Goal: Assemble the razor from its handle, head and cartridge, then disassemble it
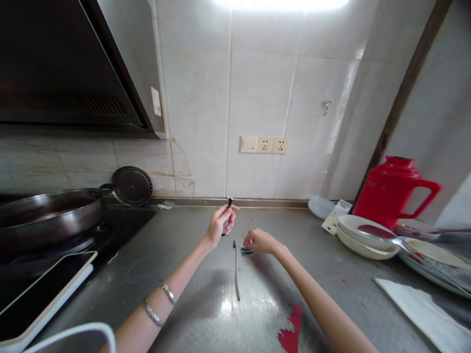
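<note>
My left hand (222, 224) is closed around the dark handle of a small razor-like tool (229, 202), whose light head points up. To its right, my right hand (258, 240) is lowered with bent fingers at a small dark green piece (246, 251) on the metal counter; whether the fingertips grip something is too small to tell. Between the hands and nearer to me, a thin grey stick-like item (237, 274) lies lengthwise on the counter.
A pan (73, 215) sits on the stove at left, with a tablet (47, 294) in front. At right stand a red thermos (386, 191), stacked bowls (364, 250), plates and a white napkin (419, 309). A red patch (291, 333) marks the near counter.
</note>
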The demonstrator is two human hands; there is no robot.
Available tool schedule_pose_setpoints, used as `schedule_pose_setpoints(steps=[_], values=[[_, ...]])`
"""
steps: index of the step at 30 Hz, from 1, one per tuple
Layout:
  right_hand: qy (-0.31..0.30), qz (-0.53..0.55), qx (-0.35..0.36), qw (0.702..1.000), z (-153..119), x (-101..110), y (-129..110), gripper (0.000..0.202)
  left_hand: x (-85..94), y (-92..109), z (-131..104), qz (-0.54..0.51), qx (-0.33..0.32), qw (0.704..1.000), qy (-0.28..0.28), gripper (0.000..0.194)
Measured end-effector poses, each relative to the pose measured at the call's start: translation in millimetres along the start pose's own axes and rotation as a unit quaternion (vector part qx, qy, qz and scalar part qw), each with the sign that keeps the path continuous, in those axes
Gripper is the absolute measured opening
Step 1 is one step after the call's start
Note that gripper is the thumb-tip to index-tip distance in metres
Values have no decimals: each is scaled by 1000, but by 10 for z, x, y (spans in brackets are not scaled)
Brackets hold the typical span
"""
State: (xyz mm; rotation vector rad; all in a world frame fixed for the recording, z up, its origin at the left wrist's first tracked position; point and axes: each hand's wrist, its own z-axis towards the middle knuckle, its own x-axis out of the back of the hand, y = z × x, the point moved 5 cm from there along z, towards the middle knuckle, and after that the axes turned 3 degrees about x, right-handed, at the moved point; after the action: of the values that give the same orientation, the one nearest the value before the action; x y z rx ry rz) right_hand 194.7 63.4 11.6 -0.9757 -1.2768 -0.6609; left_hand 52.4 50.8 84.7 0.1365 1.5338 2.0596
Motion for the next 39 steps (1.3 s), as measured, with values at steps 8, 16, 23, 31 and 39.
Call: schedule_pose_setpoints(steps=[8, 16, 23, 31, 39], values=[[-18, -23, 6, 1000, 8, 23, -2, 24, 44, -19, 10, 8, -1, 1000, 7, 31], [-15, -55, -1, 998, -5, 30, -37, 25, 46, -6, 6, 10, 1, 1000, 16, 31], [-5, -60, 6, 998, -7, 31, -48, 24, 43, 0, 5, 8, -6, 1000, 12, 30], [-15, -42, -2, 999, -2, 40, -3, 27, 53, 3, 7, 2, -8, 1000, 12, 30], [14, 26, 28, 999, 32, 42, 51, 25, 62, 1, 14, 4, -5, 1000, 17, 30]])
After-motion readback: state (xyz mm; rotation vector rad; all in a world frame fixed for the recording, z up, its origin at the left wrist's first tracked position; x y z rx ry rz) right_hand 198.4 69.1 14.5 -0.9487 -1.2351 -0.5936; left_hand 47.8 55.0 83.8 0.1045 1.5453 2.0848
